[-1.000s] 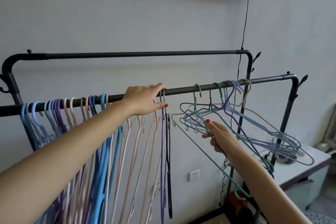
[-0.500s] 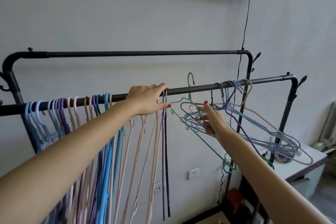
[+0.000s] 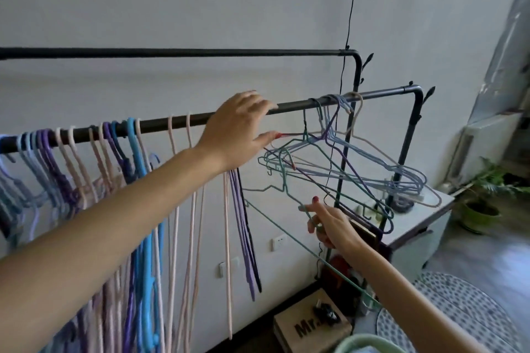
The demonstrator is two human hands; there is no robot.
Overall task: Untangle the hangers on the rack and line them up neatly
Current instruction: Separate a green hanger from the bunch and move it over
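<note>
Green wire hanger [image 3: 289, 195], hooked on the rail [image 3: 289, 108] half a second before, now hung free at centre frame, pinched in the right hand [image 3: 329, 225] below the tangle [image 3: 358, 163], while the left hand [image 3: 239, 130] hovered spread and empty: one hanger was freed.

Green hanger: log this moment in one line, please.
right hand pinches green hanger, off rail | left hand open at front rail | tangle on rail's right end | sorted hangers left
</note>
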